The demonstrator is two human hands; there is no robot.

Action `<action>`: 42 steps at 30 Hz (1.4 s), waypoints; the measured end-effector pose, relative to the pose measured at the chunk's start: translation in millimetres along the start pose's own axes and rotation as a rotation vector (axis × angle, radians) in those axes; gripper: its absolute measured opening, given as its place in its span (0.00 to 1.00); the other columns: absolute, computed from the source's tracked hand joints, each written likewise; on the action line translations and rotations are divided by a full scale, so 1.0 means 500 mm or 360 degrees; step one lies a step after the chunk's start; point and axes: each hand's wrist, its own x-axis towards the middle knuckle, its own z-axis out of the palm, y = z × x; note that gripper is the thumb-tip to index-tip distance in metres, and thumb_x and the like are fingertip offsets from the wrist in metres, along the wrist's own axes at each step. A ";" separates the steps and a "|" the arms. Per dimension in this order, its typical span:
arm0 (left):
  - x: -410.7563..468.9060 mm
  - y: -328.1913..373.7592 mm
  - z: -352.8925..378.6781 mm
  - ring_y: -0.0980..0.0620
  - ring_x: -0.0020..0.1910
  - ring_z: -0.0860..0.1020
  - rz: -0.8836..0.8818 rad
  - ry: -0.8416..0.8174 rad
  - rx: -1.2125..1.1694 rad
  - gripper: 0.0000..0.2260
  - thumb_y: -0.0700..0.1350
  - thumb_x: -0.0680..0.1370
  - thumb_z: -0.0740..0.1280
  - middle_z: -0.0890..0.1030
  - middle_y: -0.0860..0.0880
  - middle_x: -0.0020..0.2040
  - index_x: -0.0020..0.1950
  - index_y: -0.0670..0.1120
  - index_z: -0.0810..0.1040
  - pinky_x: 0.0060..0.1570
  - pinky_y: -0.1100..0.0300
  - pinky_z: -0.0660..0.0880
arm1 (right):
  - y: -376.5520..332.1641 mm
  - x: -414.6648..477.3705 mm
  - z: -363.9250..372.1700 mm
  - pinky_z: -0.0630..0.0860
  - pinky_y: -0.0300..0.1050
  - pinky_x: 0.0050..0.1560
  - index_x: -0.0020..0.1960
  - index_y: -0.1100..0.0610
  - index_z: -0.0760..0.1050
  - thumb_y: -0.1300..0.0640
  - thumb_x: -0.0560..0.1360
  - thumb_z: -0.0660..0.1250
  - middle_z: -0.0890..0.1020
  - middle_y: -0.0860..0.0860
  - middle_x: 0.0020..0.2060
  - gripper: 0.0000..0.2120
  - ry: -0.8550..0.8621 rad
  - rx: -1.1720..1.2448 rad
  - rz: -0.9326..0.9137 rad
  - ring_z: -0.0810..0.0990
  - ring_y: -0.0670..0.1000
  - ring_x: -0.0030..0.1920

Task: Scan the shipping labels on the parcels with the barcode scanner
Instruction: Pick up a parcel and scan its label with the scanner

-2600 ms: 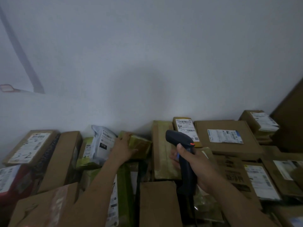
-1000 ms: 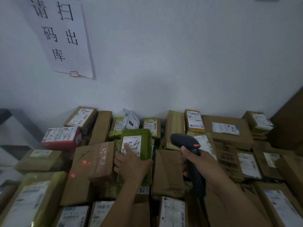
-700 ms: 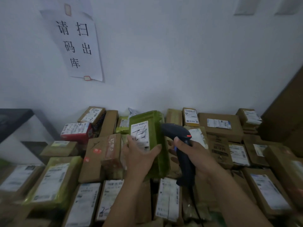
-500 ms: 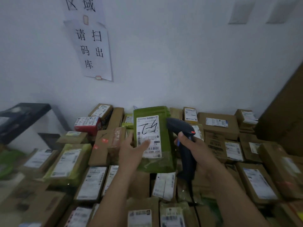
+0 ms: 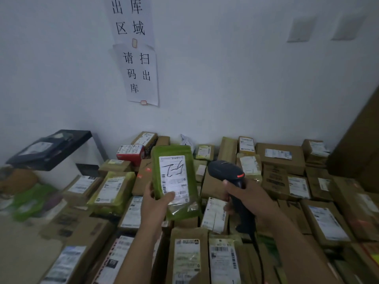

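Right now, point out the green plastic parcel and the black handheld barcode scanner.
green plastic parcel (image 5: 184, 211), head view, bare wrap near its bottom edge
black handheld barcode scanner (image 5: 223, 171), head view, top of its head

A green parcel (image 5: 184, 210), its white shipping label (image 5: 174, 177) facing the camera, stands upright just left of the black barcode scanner (image 5: 225, 171).

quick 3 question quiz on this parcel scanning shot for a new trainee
1. True or false: nobody is touching the green parcel.
2. The right hand grips: A) a tape roll, B) the barcode scanner, C) a pen.
3. Fill in: the thumb of the left hand rests on the parcel's white ____.
Key: 1 false, the left hand holds it up. 2 B. 3 label.
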 end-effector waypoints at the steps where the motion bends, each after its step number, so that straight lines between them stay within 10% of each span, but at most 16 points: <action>1: 0.010 -0.003 -0.015 0.46 0.54 0.82 -0.0015 0.0046 -0.0006 0.35 0.39 0.72 0.76 0.80 0.48 0.62 0.74 0.55 0.66 0.53 0.43 0.80 | -0.002 -0.005 0.002 0.78 0.39 0.27 0.48 0.57 0.77 0.52 0.77 0.69 0.84 0.51 0.30 0.08 -0.0015 -0.0066 -0.0020 0.82 0.51 0.27; 14: 0.166 -0.002 -0.158 0.46 0.50 0.85 -0.0120 -0.0135 -0.0441 0.18 0.39 0.77 0.69 0.86 0.50 0.53 0.65 0.51 0.76 0.50 0.45 0.80 | -0.013 0.016 0.172 0.76 0.43 0.29 0.43 0.57 0.82 0.43 0.74 0.71 0.84 0.60 0.34 0.16 -0.0137 -0.0369 0.0186 0.79 0.52 0.26; 24: 0.231 0.007 -0.212 0.50 0.49 0.85 -0.0101 -0.0332 -0.0447 0.18 0.34 0.74 0.70 0.86 0.51 0.53 0.61 0.49 0.77 0.39 0.56 0.82 | -0.026 0.041 0.257 0.74 0.40 0.26 0.43 0.55 0.79 0.45 0.75 0.72 0.83 0.53 0.29 0.13 -0.0051 -0.0376 0.0180 0.78 0.50 0.23; 36: 0.250 0.011 -0.175 0.48 0.53 0.83 -0.0070 -0.0308 -0.0501 0.23 0.39 0.70 0.72 0.85 0.50 0.55 0.65 0.47 0.75 0.50 0.48 0.80 | -0.040 0.081 0.223 0.76 0.42 0.28 0.48 0.62 0.80 0.41 0.72 0.72 0.84 0.58 0.33 0.23 -0.0135 -0.0458 0.0252 0.80 0.51 0.27; 42: 0.266 -0.002 -0.132 0.49 0.51 0.84 -0.0114 -0.0242 -0.0474 0.20 0.37 0.75 0.70 0.85 0.49 0.54 0.66 0.46 0.75 0.51 0.48 0.79 | -0.018 0.115 0.175 0.77 0.42 0.28 0.46 0.46 0.80 0.44 0.74 0.72 0.84 0.57 0.34 0.07 -0.0198 -0.0296 0.0228 0.80 0.52 0.27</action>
